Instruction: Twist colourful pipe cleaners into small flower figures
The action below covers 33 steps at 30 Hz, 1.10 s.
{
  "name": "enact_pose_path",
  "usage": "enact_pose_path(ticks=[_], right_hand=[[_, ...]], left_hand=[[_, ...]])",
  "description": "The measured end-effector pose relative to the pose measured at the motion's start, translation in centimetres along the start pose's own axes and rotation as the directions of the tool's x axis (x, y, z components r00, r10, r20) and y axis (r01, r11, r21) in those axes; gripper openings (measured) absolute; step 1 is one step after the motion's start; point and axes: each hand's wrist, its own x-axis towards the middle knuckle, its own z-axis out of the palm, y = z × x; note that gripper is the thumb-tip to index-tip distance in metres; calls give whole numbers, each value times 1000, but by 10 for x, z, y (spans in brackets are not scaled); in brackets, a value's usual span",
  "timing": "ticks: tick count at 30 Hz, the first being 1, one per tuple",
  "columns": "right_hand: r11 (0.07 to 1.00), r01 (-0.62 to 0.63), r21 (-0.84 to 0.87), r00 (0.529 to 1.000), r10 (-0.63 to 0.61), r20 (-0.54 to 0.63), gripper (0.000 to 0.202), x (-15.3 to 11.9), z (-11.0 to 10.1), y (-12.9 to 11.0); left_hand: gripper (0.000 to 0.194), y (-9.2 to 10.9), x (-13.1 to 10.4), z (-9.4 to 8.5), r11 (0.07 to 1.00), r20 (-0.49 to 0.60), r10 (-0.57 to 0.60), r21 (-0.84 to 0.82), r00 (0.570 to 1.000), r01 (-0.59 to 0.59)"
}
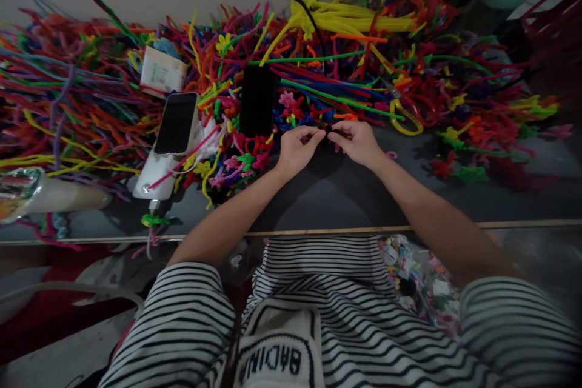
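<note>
My left hand [300, 148] and my right hand [356, 142] meet above the dark grey table, fingertips close together. Both pinch, thumb against forefinger, at a small dark fuzzy piece [335, 131] that looks like pipe cleaner; the fingers hide most of it. Just beyond the hands lie small pipe-cleaner flowers, among them a pink flower [286, 99] and an orange piece [345, 116]. A black phone [257, 100] leans among the pipe cleaners to the left of my left hand. Right of my right hand, a small pink loop [391, 155] rests on the table.
Heaped pipe cleaners [91, 103] line the table's back, with a yellow bundle [350, 17] on top. Yellow-handled scissors [407, 118] lie at right. Leftward are a second phone [176, 123], a white power bank [154, 176] with cable, a small box [162, 71] and a wrapped cone [68, 193].
</note>
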Motion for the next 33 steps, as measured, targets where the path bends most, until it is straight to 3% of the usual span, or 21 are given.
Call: enact_pose_path(ticks=[4, 8, 15, 21, 29, 33], right_hand=[[999, -17, 34, 999, 18, -29, 39, 1, 3, 1], [996, -37, 80, 999, 34, 31, 43, 2, -1, 3], [996, -5, 86, 985, -10, 172, 33, -1, -4, -3], [999, 44, 24, 970, -49, 240, 29, -6, -5, -9], [983, 92, -158, 979, -60, 195, 18, -9, -5, -8], [958, 87, -272, 994, -66, 87, 14, -10, -2, -14]], left_hand=[[26, -2, 0, 0, 998, 23, 52, -24, 998, -51], [34, -5, 2, -1, 991, 105, 98, -107, 990, -86], [39, -10, 12, -8, 969, 236, -34, -229, 971, 90], [32, -9, 14, -14, 967, 289, -98, -201, 952, 160], [28, -2, 7, -11, 992, 223, -34, -108, 974, 59], [26, 0, 5, -10, 998, 207, 19, -66, 978, -6]])
